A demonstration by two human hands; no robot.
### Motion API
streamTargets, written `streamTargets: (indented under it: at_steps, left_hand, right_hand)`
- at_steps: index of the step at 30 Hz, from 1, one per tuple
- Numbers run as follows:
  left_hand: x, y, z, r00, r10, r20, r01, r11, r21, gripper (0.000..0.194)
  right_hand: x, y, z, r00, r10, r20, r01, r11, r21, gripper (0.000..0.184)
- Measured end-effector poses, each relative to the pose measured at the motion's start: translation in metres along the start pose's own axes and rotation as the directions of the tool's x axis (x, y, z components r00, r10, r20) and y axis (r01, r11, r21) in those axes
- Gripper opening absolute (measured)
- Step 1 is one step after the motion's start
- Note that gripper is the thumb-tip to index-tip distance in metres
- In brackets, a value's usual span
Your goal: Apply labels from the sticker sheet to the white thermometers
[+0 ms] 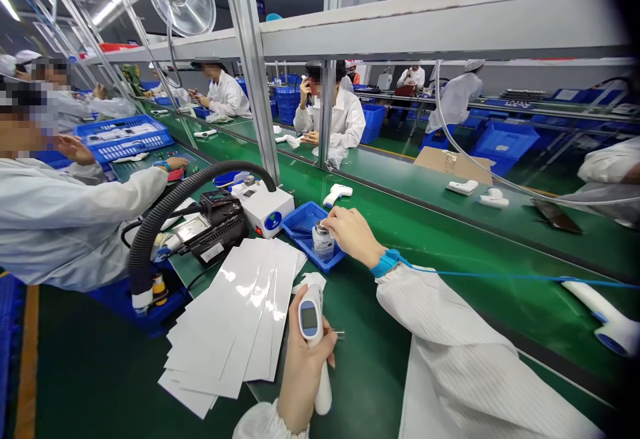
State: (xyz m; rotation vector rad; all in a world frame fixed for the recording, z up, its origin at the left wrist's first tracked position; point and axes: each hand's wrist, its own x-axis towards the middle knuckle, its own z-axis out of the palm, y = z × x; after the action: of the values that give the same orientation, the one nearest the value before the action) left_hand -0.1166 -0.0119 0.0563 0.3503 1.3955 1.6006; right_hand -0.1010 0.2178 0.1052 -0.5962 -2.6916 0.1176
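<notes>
Your left hand [305, 365] is clenched around the handle of a white handheld infrared thermometer [311, 322], its blue-framed display facing up toward you. A thin metal sliver [340, 333] pokes out just past your fingers, but it is too small to identify. Your right hand [354, 235] is grasping the metal-capped top of a small glass bottle [323, 245], with your fingers curved down over the cap. A blue wrist strap [387, 264] circles that wrist, and its blue cord [480, 276] runs off to the right across the green desk [370, 372].

The bottle stands in a shallow blue plastic tray [300, 217], which makes a good reference point for everything else. Your left hand and the thermometer are in front of the tray. A loose pile of white glossy sheets [230, 312] lies to its left, and a white benchtop unit [263, 209] sits just beside its far left corner. Further left is a black soldering station [215, 225] with a ribbed black hose [165, 215]. Beyond the tray lies another white thermometer [337, 192], and a third [605, 315] lies well off to its right. A co-worker's white sleeve [85, 219] reaches in from the far left.
</notes>
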Motion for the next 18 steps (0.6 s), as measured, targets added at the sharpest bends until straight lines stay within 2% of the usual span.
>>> streamTargets:
  at_steps: [4,7,9,12,15,18]
  left_hand:
    - [0.004,0.003,-0.001,0.999,0.035,0.022,-0.036,0.998,0.045,0.084]
    - [0.007,0.007,0.0,0.999,0.046,0.009,-0.047,0.994,0.094,0.081]
    - [0.009,0.009,0.002,0.999,0.052,0.006,-0.053,0.992,0.113,0.08]
    - [0.011,0.011,0.008,0.998,0.059,0.02,-0.06,0.991,0.116,0.081]
    - [0.012,0.011,0.014,0.997,0.058,0.046,-0.062,0.993,0.104,0.083]
    - [0.011,0.011,0.016,0.997,0.068,0.048,-0.073,0.993,0.095,0.082]
  right_hand:
    - [-0.007,-0.002,-0.007,0.996,0.059,-0.061,-0.054,0.996,0.075,0.023]
    - [-0.029,-0.014,-0.018,0.991,0.089,-0.103,-0.072,0.985,0.159,0.024]
    - [-0.05,-0.028,-0.026,0.991,0.034,-0.127,0.001,0.965,0.263,0.022]
    - [-0.082,-0.049,-0.032,0.975,-0.139,-0.171,0.192,0.917,0.35,0.024]
    - [-0.106,-0.063,-0.032,0.943,-0.286,-0.173,0.319,0.924,0.213,0.023]
    - [-0.121,-0.069,-0.028,0.927,-0.343,-0.154,0.359,0.929,0.089,0.021]
